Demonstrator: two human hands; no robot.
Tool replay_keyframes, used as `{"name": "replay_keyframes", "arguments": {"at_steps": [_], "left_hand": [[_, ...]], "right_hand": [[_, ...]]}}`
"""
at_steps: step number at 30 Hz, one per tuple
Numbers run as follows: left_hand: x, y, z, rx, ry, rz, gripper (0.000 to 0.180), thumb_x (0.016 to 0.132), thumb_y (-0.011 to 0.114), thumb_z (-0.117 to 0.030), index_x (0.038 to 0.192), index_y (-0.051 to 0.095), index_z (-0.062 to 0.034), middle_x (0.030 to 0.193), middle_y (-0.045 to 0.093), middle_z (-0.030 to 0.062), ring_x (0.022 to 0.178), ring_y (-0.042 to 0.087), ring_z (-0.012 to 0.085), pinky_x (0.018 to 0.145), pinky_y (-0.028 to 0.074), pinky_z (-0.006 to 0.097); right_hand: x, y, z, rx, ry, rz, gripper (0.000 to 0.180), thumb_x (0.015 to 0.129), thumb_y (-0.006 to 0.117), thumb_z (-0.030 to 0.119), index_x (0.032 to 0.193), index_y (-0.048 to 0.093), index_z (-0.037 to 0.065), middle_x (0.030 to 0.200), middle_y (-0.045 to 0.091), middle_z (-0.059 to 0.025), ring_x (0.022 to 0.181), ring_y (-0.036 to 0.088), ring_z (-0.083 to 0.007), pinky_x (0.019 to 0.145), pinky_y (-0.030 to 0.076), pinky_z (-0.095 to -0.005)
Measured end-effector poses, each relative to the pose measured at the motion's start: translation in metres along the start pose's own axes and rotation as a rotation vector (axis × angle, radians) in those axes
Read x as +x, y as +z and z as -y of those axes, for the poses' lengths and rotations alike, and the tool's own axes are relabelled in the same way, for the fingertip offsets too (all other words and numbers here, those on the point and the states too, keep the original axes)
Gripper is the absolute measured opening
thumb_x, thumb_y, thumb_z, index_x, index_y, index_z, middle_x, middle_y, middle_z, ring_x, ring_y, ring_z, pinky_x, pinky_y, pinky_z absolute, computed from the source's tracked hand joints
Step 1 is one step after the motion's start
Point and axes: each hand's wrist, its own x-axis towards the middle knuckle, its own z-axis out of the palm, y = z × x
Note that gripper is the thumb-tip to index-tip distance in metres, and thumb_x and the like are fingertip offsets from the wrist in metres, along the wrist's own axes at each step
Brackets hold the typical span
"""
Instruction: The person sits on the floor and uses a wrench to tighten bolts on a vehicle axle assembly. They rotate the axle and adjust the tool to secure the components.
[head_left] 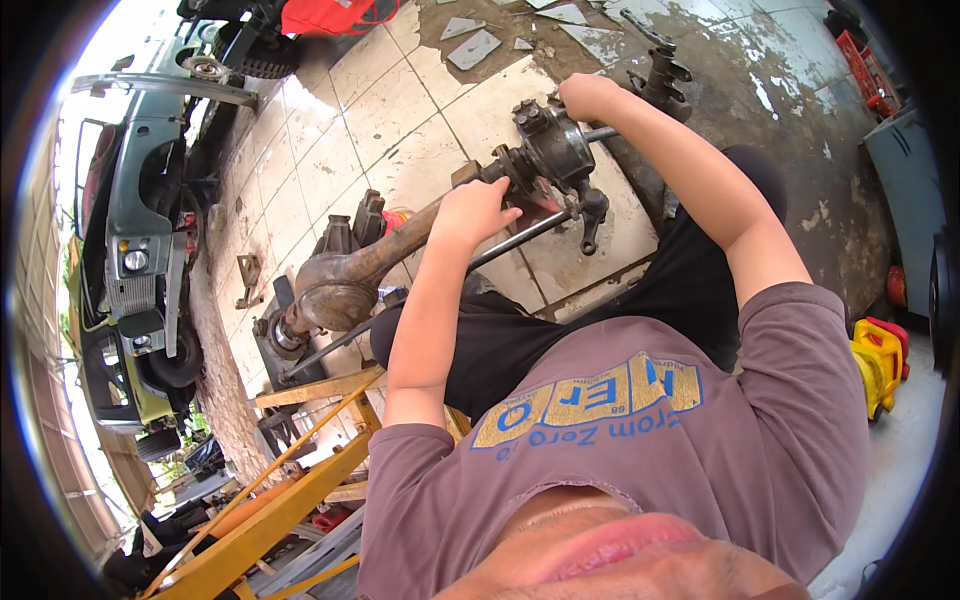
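A rusty vehicle axle (407, 238) runs diagonally before me, its round differential housing (338, 292) at the lower left. At its far right end sits a dark, greasy steering knuckle (556, 146). My left hand (474, 212) rests over the axle tube beside the knuckle, index finger stretched toward it and thumb apart; its other fingers are partly hidden. My right hand (589, 98) is closed at the knuckle's far upper edge; what its fingers grip is hidden. A long steel rod (520, 238) runs alongside the axle, near a hanging steering arm (594, 214).
Loose metal parts (342, 232) stand behind the axle on the tiled floor (385, 105). Another dark metal part (662, 82) lies past my right hand, near broken tiles (473, 49). A yellow frame (270, 515) is at lower left, a toy truck (878, 366) at right, and vehicles (140, 220) stand far left.
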Motion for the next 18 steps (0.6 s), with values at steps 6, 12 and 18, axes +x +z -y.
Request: {"name": "replay_keyframes", "arguments": {"at_steps": [6,12,18], "left_hand": [[-0.004,0.008,0.001,-0.069,0.134,-0.231,0.067,0.098,0.077,-0.049,0.151,0.062,-0.0101,0.116,0.079,0.0225,0.113,0.075,0.0404,0.098,0.06,0.051],[-0.004,-0.007,-0.01,-0.55,0.246,-0.538,0.055,0.1,0.079,-0.04,0.14,0.07,-0.0034,0.11,0.08,0.0216,0.099,0.077,0.0372,0.088,0.059,0.045],[-0.018,-0.01,0.021,-0.897,0.039,-0.584,0.041,0.103,0.078,-0.026,0.132,0.072,0.002,0.106,0.081,0.0115,0.093,0.074,0.0159,0.086,0.058,0.033]], "right_hand": [[-0.049,-0.02,0.029,0.115,-0.449,0.338,0.035,0.088,0.075,0.015,0.12,0.083,0.007,0.109,0.082,-0.019,0.1,0.077,-0.0336,0.089,0.059,-0.045],[-0.065,-0.024,0.043,0.611,-0.623,0.149,0.035,0.089,0.079,0.019,0.123,0.082,0.011,0.098,0.082,-0.0127,0.088,0.073,-0.023,0.083,0.057,-0.0419],[-0.058,-0.018,0.082,0.88,-0.407,-0.178,0.029,0.095,0.077,0.011,0.122,0.078,0.001,0.099,0.081,-0.011,0.087,0.068,-0.0149,0.082,0.057,-0.0359]]}}
